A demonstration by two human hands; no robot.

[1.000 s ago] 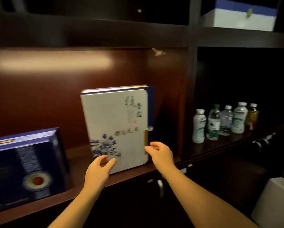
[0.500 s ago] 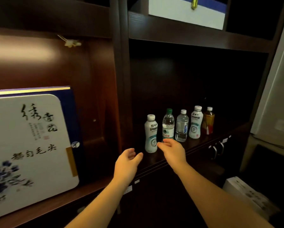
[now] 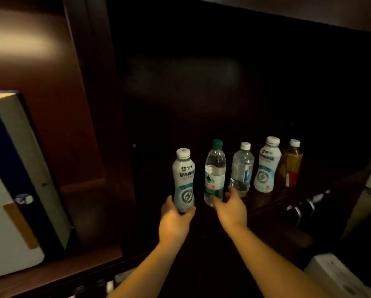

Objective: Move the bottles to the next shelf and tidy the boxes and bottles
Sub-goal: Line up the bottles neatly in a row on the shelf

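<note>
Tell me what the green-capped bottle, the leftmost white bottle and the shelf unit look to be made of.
Green-capped bottle: clear plastic, probably; the liquid shows through above a glossy green label.
Leftmost white bottle: opaque whitish plastic or a printed sleeve, smooth finish; the left hand wraps its base.
Shelf unit: dark reddish-brown wood or veneer, seemingly polished, since a light glare reflects off its back panel.

The single head-worn camera looks forward and slightly down, close into the dark shelf (image 3: pixel 277 203) holding the row of bottles (image 3: pixel 241 168).

Left hand (image 3: pixel 174 220) grips white bottle (image 3: pixel 183 179); right hand (image 3: pixel 230 206) touches green-capped bottle (image 3: pixel 215 173)
</note>
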